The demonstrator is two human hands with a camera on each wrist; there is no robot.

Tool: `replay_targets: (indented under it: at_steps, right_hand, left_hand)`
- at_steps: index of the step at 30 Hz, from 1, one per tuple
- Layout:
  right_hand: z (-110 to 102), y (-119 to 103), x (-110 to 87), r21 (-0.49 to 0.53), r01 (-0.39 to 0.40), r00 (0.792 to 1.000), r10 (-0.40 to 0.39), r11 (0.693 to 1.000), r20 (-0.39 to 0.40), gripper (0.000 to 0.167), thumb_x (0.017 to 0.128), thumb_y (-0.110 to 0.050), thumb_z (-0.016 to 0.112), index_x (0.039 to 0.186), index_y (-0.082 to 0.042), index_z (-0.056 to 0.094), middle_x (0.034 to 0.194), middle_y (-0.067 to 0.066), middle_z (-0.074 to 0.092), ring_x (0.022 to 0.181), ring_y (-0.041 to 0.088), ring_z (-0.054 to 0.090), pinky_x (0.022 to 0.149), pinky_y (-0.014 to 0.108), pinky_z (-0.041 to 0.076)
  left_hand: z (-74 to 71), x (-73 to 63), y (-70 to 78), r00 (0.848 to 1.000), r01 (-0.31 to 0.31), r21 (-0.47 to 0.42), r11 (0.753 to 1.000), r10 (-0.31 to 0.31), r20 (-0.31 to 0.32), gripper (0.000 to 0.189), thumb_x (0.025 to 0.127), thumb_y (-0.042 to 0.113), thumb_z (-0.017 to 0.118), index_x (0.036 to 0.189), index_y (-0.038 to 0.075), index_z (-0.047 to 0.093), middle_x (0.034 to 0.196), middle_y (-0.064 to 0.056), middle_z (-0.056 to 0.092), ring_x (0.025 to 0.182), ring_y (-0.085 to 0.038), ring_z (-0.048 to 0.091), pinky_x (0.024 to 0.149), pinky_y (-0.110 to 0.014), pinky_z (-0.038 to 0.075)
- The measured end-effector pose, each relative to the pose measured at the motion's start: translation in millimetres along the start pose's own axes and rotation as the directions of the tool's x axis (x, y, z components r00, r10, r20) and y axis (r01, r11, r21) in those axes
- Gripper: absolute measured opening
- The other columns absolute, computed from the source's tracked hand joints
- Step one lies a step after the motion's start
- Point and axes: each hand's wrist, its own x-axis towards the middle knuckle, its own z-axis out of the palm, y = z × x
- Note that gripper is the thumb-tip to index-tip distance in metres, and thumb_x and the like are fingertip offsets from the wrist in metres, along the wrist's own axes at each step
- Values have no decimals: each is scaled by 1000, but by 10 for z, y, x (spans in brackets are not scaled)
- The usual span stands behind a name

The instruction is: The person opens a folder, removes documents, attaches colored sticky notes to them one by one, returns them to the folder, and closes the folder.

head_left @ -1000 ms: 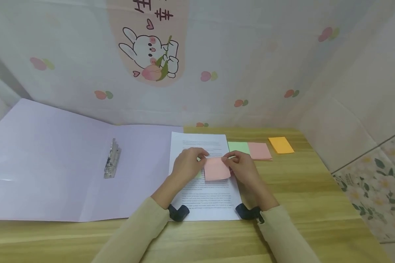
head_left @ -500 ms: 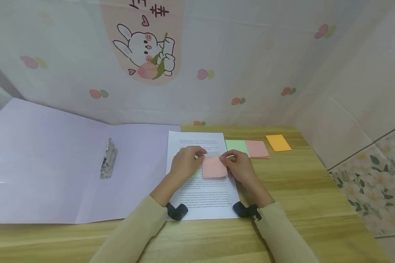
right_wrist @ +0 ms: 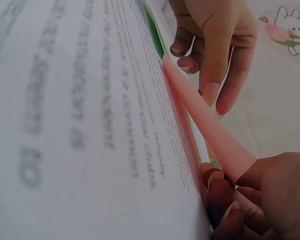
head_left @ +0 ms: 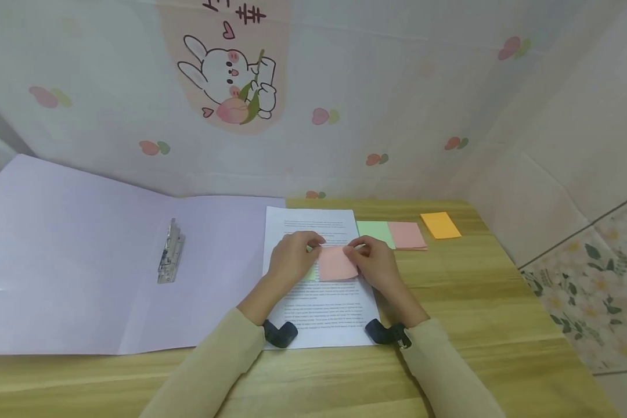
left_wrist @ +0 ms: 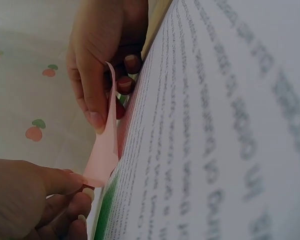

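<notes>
A pink sticky note [head_left: 338, 264] lies over the printed sheet [head_left: 319, 325], held between both hands. My left hand [head_left: 294, 254] pinches its upper left corner, thumb and fingertip at the edge in the left wrist view. At the upper right corner, my right hand [head_left: 374, 262] pinches the note between thumb and fingers. Seen from the right wrist, the note [right_wrist: 210, 122] stands tilted off the page on that side. A green sticky note [head_left: 310, 272] lies on the sheet just left of the pink one, partly covered by my left hand.
An open lilac folder [head_left: 83, 261] with a metal clip [head_left: 171, 252] spreads across the left, under the sheet's left edge. Right of the sheet lie a green pad [head_left: 375, 232], a pink pad [head_left: 406, 235] and an orange pad [head_left: 440, 225]. A patterned curtain [head_left: 397, 104] hangs behind.
Both hands have moved the pink note slightly left and toward the top of the sheet. The head view has also drifted a little. The grip on both corners is unchanged.
</notes>
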Motion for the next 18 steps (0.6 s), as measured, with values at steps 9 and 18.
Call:
replay_targets:
  at_steps: [9, 18]
  right_hand:
    - [26, -4, -21, -42, 12, 1000, -13, 999, -19, 25, 96, -28, 70, 108, -6, 71, 84, 12, 68, 67, 19, 57, 54, 22, 45]
    - [46, 0, -12, -56, 47, 999, -48, 997, -24, 26, 96, -29, 70, 107, -6, 71, 79, 11, 66, 63, 18, 56, 51, 21, 43]
  left_hand:
    - [24, 17, -37, 1000, -4, -4, 1000, 4, 0, 19, 95, 12, 69, 112, 14, 77, 108, -4, 79, 94, -21, 74, 76, -34, 56]
    - [17, 12, -68, 1000, -10, -7, 1000, 10, -6, 19, 94, 11, 71, 111, 13, 77, 105, -4, 79, 92, -20, 74, 73, -31, 54]
